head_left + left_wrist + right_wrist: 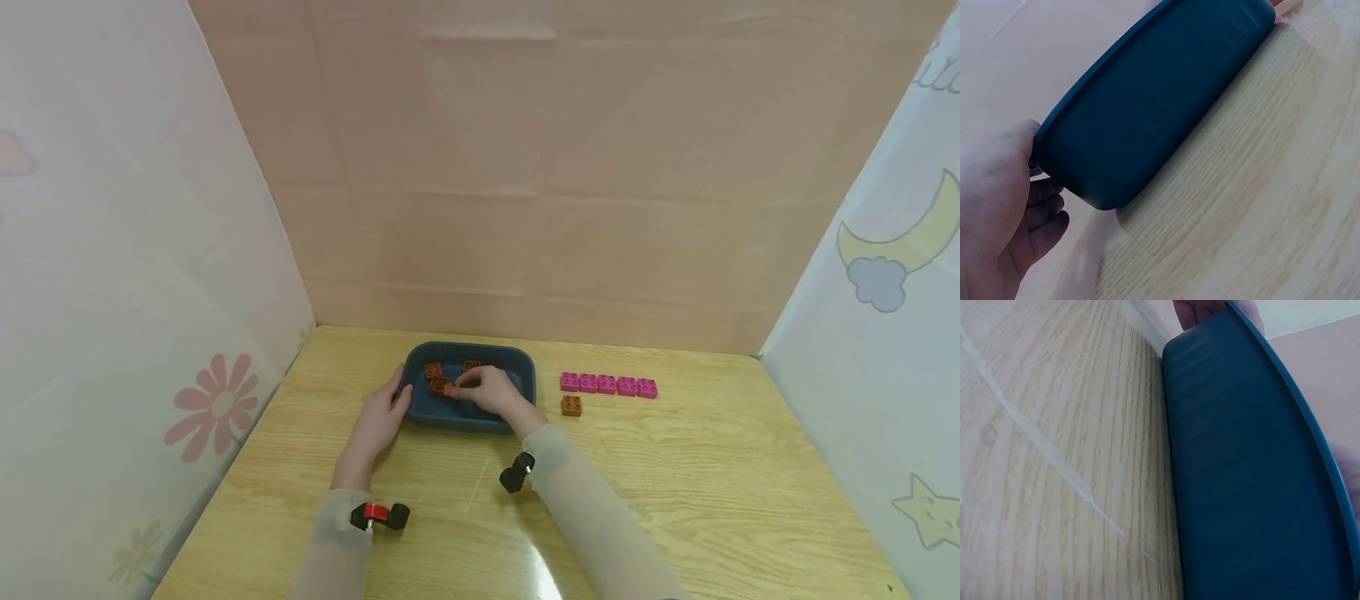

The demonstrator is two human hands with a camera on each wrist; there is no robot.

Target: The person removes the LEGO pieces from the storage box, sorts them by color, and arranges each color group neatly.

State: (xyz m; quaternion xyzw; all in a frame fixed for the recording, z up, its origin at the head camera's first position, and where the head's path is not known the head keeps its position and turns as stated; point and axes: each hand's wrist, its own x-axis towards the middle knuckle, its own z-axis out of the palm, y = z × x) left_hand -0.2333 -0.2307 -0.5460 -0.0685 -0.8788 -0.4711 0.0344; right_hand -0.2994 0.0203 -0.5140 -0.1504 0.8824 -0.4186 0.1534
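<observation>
A dark blue tray (468,425) with a raised rim stands on the table, orange toy bricks inside. My left hand (381,415) grips its left end; in the left wrist view the thumb lies at the rim and the fingers sit against the outer wall. Reaching over the front rim, my right hand (491,392) pinches an orange brick (449,389) low in the tray. Close by it lie two orange bricks, one nearer the back (433,370), and another orange brick (471,365) is partly behind the right hand. In the right wrist view the tray wall (1241,462) hides the fingertips.
Right of the tray, several pink bricks (607,384) form a row on the wooden table (712,475). A single orange brick (572,406) sits in front of the row's left end. A tan backdrop (525,208) rises behind the table, with patterned sheets at both sides.
</observation>
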